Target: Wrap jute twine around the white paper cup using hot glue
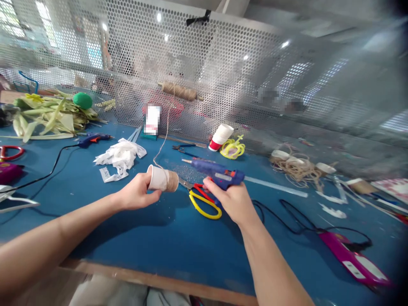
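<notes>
Twine is circling one end of a white paper cup, the end facing away from the left hand. From my remote view I am pinching the cup between that hand's thumb and fingers near the rim; I cannot tell whether any fingertip is reaching inside. A loose strand is running from the cup to a spool beyond the left hand. With the right hand I am gripping a blue glue gun, fingers curling around its handle; I cannot tell whether they are pressing the trigger. Its nozzle is pointing leftward, staying clear of the cup. Scissors are lying between my hands on the blue table. Crumpled white plastic is sitting just beyond the left hand, stacked cups are leaning beyond the right, and a purple power strip is resting to the right hand's right.
</notes>
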